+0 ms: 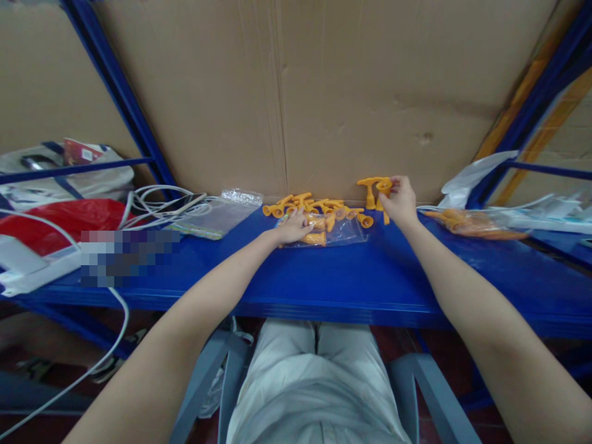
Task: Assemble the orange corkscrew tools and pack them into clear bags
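My right hand (401,200) pinches a yellow T-shaped plastic piece (383,185) with a cup-like end, at the back of the blue table. Just left of it stands another yellow T-shaped piece (369,192), looking like a small toy hammer. My left hand (293,228) lies with fingers spread on a clear plastic bag (345,233), which has yellow pieces (317,238) in it. Behind the bag, several loose yellow pieces (303,198) are heaped along the cardboard. Whether the left fingertips grip the bag's edge is too small to tell.
A flat clear bag (217,216) and white cables (160,200) lie to the left, near a red bag (69,222) and a power strip (41,271). At right rests a filled bag of orange pieces (476,223). Cardboard (324,92) walls the table's back between blue posts.
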A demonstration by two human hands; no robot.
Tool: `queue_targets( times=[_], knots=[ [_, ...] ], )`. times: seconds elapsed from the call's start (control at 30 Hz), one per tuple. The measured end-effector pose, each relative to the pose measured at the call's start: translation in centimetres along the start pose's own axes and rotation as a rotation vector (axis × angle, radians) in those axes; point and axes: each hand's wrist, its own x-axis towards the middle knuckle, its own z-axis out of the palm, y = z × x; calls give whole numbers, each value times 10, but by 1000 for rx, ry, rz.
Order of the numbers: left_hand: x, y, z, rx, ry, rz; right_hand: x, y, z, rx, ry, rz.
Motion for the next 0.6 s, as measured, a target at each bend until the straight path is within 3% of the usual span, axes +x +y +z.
queue_targets(
  times=[0.1,0.2,0.43,0.6],
  knots=[
    [1,-1,0,2,0,-3,3,-6,-1,68,-73,-32],
    [2,-3,1,0,4,17,4,-15,-4,80,-226,-116],
    [4,-5,2,4,-1,26,-6,-41,-10,-98,-830,-193],
    [0,0,-1,-33,-5,7,-15,-55,-1,-216,-917,-252]
  ],
)
